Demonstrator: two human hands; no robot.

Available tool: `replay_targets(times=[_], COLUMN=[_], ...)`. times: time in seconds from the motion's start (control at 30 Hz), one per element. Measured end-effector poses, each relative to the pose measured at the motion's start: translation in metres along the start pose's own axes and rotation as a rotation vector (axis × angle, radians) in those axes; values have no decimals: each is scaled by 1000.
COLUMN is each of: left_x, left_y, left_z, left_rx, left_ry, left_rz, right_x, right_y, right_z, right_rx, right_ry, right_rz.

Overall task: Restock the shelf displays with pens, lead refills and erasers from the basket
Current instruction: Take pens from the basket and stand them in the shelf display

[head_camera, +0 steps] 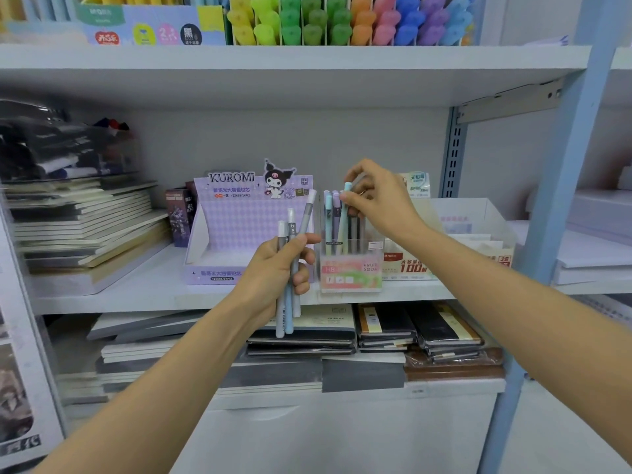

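My left hand (284, 265) grips a bundle of three slim grey and pale-blue pens (290, 271), held upright in front of the middle shelf. My right hand (376, 200) pinches the top of a mint-capped pen (346, 213) standing in a clear "Fruit Soda" display holder (350, 268), among several pastel pens there. An empty purple Kuromi display box (236, 230) stands just left of the holder. The basket is out of view.
Stacks of notebooks (85, 227) fill the left of the middle shelf (136, 292). A white box with packs (472, 241) stands right of the holder. Wrapped notebooks (386, 326) lie on the shelf below. Coloured highlighters (342, 22) line the top shelf. A blue upright (547, 234) bounds the right.
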State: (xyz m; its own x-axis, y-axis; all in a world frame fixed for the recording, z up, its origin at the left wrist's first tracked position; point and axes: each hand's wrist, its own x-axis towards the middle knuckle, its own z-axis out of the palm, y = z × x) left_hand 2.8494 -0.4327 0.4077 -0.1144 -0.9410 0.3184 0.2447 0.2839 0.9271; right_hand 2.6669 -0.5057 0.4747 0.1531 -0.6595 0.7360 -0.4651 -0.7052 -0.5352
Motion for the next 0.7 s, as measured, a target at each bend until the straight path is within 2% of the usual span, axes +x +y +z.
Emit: replay_targets(times=[0.1, 0.27, 0.3, 0.37, 0.47, 0.57, 0.7], left_x=[-2, -5, -5, -6, -7, -8, -11], left_y=[2, 5, 5, 5, 4, 5, 6], left_z=[1, 2, 3, 4, 9, 17, 23], left_rx=[36, 111, 119, 119, 127, 105, 142], left_ry=[-11, 13, 19, 28, 22, -21, -26], left_rz=[21, 50, 51, 45, 30, 9, -8], right_x=[2, 4, 3, -3, -15, -25, -28], right_y=[4, 5, 2, -5, -16, -23, -28], right_z=[8, 10, 8, 2, -5, -7, -12], right_rx=[-153, -308, -277, -39, 370, 497, 558], right_ry=[57, 6, 12, -3, -175, -297, -221], right_rz=[-27, 7, 4, 46, 198, 181, 197])
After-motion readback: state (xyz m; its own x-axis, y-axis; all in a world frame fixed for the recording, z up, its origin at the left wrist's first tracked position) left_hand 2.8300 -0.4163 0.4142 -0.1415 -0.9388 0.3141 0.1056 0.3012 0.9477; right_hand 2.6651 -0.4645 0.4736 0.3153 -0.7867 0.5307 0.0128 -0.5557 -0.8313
